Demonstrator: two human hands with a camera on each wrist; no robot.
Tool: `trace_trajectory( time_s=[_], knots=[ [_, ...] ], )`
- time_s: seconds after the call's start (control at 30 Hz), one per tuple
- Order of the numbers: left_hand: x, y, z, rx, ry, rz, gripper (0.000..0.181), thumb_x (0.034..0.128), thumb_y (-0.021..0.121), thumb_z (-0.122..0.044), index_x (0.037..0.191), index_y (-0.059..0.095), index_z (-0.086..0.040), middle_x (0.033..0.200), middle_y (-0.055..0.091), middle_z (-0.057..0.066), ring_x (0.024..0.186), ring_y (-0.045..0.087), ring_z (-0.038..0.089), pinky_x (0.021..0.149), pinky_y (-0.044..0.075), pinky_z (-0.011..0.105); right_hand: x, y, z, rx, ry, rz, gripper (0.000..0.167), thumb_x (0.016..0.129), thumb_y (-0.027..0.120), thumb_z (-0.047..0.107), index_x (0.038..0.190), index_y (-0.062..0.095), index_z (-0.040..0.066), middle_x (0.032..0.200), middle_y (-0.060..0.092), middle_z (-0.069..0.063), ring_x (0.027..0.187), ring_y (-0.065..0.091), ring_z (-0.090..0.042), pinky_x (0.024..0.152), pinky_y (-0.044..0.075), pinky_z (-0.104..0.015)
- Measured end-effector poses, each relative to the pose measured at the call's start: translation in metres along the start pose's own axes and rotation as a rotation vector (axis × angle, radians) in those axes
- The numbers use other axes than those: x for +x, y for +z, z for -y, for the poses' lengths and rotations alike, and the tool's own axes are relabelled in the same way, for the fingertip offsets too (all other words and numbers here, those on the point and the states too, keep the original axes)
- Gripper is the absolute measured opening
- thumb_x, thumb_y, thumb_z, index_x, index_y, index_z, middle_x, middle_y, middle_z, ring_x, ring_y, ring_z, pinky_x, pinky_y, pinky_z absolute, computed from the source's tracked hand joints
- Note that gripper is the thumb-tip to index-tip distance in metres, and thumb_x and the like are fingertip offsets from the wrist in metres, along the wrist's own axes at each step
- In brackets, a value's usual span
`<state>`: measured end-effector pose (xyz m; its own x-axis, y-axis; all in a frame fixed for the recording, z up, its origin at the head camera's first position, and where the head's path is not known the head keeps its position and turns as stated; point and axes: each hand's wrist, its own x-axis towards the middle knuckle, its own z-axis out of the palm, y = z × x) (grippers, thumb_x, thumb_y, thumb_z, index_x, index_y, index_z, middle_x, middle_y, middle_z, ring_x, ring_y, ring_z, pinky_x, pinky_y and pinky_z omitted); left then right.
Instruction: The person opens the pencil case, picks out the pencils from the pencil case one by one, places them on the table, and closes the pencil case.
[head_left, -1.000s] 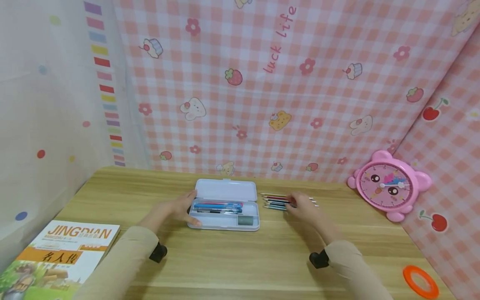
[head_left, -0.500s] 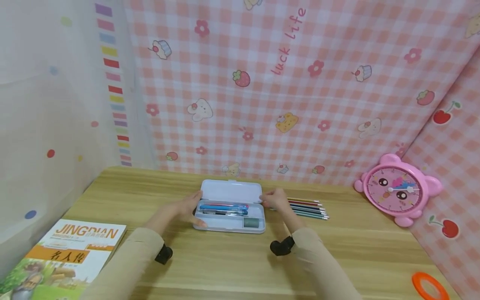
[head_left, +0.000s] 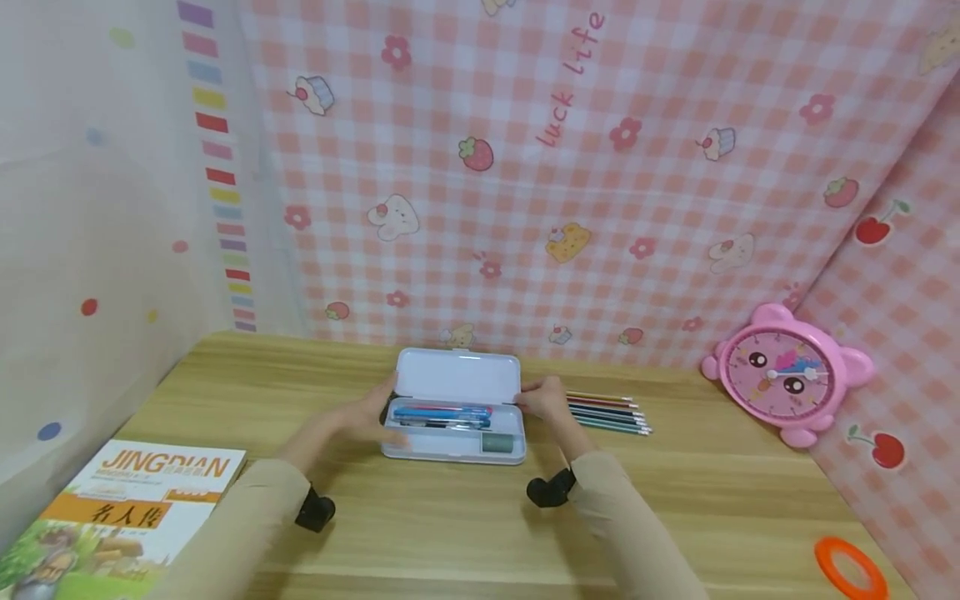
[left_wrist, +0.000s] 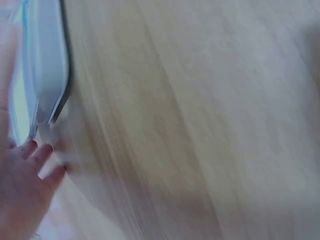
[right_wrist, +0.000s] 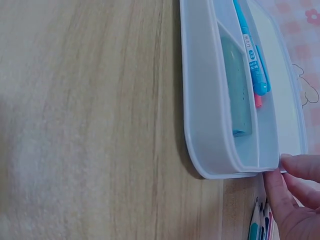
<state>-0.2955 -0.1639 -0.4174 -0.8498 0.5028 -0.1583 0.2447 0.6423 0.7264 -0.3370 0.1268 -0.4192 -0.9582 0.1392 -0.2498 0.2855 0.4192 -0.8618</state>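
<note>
An opened white pencil case lies on the table, its lid leaning back. Blue pens and a grey-green block, perhaps an eraser, lie in separate compartments. At the case's left end is my left hand; its fingers look straight and spread in the blurred left wrist view. My right hand pinches the lid's right edge near the hinge, thumb on the inner face. Just right of that hand, several pencils lie in a row, their pointed ends partly hidden by it.
A book lies at the table's left front. On the right stand a pink bear-shaped clock and, nearer, an orange ring. A pink checked cloth hangs behind the table.
My right hand has left the pencils and moved left to the lid's right edge. The lid stands slightly more raised. My left thumb has come up off the case's front corner.
</note>
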Motion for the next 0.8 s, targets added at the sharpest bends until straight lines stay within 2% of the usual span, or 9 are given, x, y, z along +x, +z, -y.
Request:
trace_trajectory(
  time_s=[0.1,0.23,0.33,0.4,0.47,0.5,0.63,0.7,0.8],
  knots=[
    [0.007,-0.003,-0.001,-0.181,0.026,-0.104,0.091,0.0865,0.063,-0.027,0.142,0.000,0.008,0.146,0.016,0.032,0.136,0.017,0.045,0.110,0.020,0.056,0.011,0.003,-0.004,-0.006,0.015,0.001,0.028,0.077,0.066,-0.006,0.104,0.063,-0.011,0.104,0.063,-0.027,0.074,0.064,-0.018,0.075,0.056,-0.032],
    [0.026,-0.003,-0.004,-0.280,-0.075,-0.287,0.069,0.0920,0.055,-0.024,0.137,0.020,0.014,0.137,0.034,0.034,0.128,0.036,0.044,0.105,0.034,0.050,0.039,0.005,-0.026,0.008,-0.040,0.016,0.026,0.073,0.071,-0.003,0.098,0.065,-0.009,0.094,0.065,-0.022,0.075,0.066,-0.023,0.070,0.057,-0.032],
    [0.052,0.002,0.024,-0.371,-0.120,-0.447,0.056,0.0906,0.057,-0.022,0.132,0.038,0.011,0.127,0.049,0.028,0.118,0.050,0.035,0.098,0.044,0.040,0.042,0.007,-0.032,0.024,-0.062,0.012,0.028,0.073,0.071,-0.003,0.099,0.064,-0.009,0.093,0.065,-0.023,0.075,0.067,-0.023,0.070,0.057,-0.033],
    [0.072,0.006,0.053,-0.383,-0.126,-0.562,0.043,0.0887,0.058,-0.013,0.123,0.049,0.011,0.117,0.056,0.026,0.108,0.057,0.033,0.090,0.050,0.035,0.024,0.007,-0.019,0.028,-0.041,0.004,0.032,0.075,0.067,-0.006,0.105,0.060,-0.011,0.099,0.064,-0.026,0.072,0.065,-0.020,0.072,0.057,-0.034],
    [0.100,0.012,0.094,-0.361,-0.138,-0.652,0.036,0.0865,0.059,-0.008,0.119,0.056,0.007,0.105,0.063,0.020,0.097,0.063,0.025,0.083,0.053,0.029,0.029,0.009,-0.025,0.046,-0.073,0.012,0.035,0.075,0.066,-0.007,0.109,0.059,-0.009,0.094,0.066,-0.023,0.069,0.065,-0.017,0.069,0.057,-0.031],
    [0.104,0.013,0.099,-0.334,-0.192,-0.661,0.035,0.0866,0.056,-0.004,0.120,0.055,0.008,0.108,0.062,0.023,0.100,0.061,0.029,0.085,0.053,0.033,0.035,0.011,-0.029,0.045,-0.079,0.014,0.037,0.074,0.064,-0.008,0.111,0.059,-0.008,0.091,0.067,-0.021,0.067,0.064,-0.017,0.066,0.057,-0.031],
    [0.137,0.020,0.148,-0.295,-0.156,-0.722,0.034,0.0823,0.058,-0.003,0.116,0.059,0.004,0.096,0.067,0.011,0.082,0.063,0.010,0.070,0.055,0.022,0.088,0.016,-0.064,0.133,-0.134,0.050,0.046,0.072,0.068,-0.005,0.117,0.059,0.001,0.088,0.065,-0.017,0.070,0.065,-0.023,0.062,0.056,-0.033],
    [0.140,0.019,0.150,-0.328,-0.134,-0.720,0.035,0.0809,0.058,-0.001,0.116,0.060,0.004,0.096,0.066,0.010,0.079,0.062,0.007,0.063,0.055,0.022,0.084,0.014,-0.057,0.190,-0.135,0.045,0.046,0.075,0.068,-0.001,0.119,0.058,0.002,0.097,0.062,-0.020,0.074,0.064,-0.023,0.063,0.056,-0.032],
    [0.128,0.015,0.131,-0.473,-0.079,-0.693,0.035,0.0809,0.058,0.003,0.115,0.060,0.000,0.095,0.064,0.007,0.076,0.062,0.008,0.059,0.055,0.025,0.049,0.005,-0.026,0.287,-0.107,0.042,0.045,0.082,0.063,0.006,0.125,0.052,0.001,0.112,0.058,-0.023,0.083,0.064,-0.023,0.071,0.056,-0.032]
  ],
)
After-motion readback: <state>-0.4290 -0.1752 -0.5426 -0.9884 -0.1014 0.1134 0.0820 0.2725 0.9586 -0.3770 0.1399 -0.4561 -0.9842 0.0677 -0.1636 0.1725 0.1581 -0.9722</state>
